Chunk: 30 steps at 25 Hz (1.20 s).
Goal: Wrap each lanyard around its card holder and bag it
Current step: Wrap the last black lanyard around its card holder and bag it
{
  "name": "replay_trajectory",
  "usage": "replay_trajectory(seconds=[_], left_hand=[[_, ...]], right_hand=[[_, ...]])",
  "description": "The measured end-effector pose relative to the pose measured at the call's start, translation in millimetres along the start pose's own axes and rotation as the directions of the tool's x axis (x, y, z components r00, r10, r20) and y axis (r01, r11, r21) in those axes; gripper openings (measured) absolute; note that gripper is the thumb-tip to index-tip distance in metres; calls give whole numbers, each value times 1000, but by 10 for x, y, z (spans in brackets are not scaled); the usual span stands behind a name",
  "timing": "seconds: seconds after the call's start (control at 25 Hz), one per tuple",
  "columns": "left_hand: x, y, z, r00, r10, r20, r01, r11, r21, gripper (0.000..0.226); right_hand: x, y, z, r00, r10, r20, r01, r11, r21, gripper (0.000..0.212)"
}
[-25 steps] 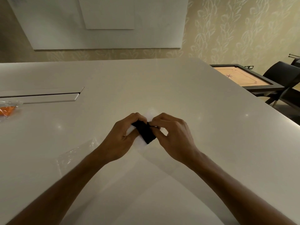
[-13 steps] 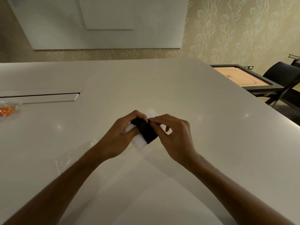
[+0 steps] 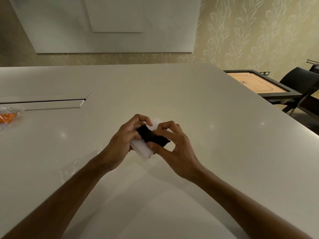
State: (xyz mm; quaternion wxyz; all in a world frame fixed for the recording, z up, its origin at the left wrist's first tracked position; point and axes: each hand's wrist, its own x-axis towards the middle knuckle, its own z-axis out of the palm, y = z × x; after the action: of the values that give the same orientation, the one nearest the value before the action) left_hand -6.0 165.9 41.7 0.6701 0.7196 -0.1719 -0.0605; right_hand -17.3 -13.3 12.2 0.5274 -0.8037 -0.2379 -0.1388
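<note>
A white card holder [image 3: 143, 151] is held just above the middle of the white table [image 3: 189, 100]. A black lanyard [image 3: 151, 137] is wound across its middle. My left hand [image 3: 124, 140] grips the holder's left side, thumb on the band. My right hand [image 3: 172, 144] pinches the lanyard's right end against the holder. An empty clear plastic bag [image 3: 76, 165] lies flat on the table under my left forearm. A bagged orange lanyard [image 3: 7, 117] sits at the far left edge.
A recessed slot with a flap [image 3: 51, 102] runs across the table's left side. Beyond the table's right edge stand a carrom board [image 3: 255, 83] and black chairs [image 3: 300, 83]. A whiteboard [image 3: 112, 23] hangs on the far wall.
The holder has turned so more of its white body shows below the band. My right hand shifted from the top of the lanyard to its right end.
</note>
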Motion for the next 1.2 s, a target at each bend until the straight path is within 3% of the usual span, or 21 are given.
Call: replay_trajectory(seconds=[0.2,0.32,0.52,0.92,1.08,1.2], left_hand=[[27,-31,16,998,-24,-54,22,999,-48,41],[37,-43,16,996,-45,-77,42,998,-50,36],[40,-66,-19,970,-67,-235,37,991,-127,22],[-19,-51,63,975,-85,-204,69,994,-82,28],[-25,-53,92,982,-96,-161,84,993,-77,29],[-46,-75,103,984,-119,-132,108,990,-86,30]], right_hand=[[-13,-51,24,990,103,100,-115,986,122,14],[-28,-47,9,993,78,93,-81,996,28,19],[4,11,-29,999,36,-3,-37,999,-35,16],[22,28,-23,982,93,-166,-99,995,-23,17],[-16,54,48,995,53,-86,-64,990,-128,7],[-12,45,41,995,93,35,-89,991,-97,13]])
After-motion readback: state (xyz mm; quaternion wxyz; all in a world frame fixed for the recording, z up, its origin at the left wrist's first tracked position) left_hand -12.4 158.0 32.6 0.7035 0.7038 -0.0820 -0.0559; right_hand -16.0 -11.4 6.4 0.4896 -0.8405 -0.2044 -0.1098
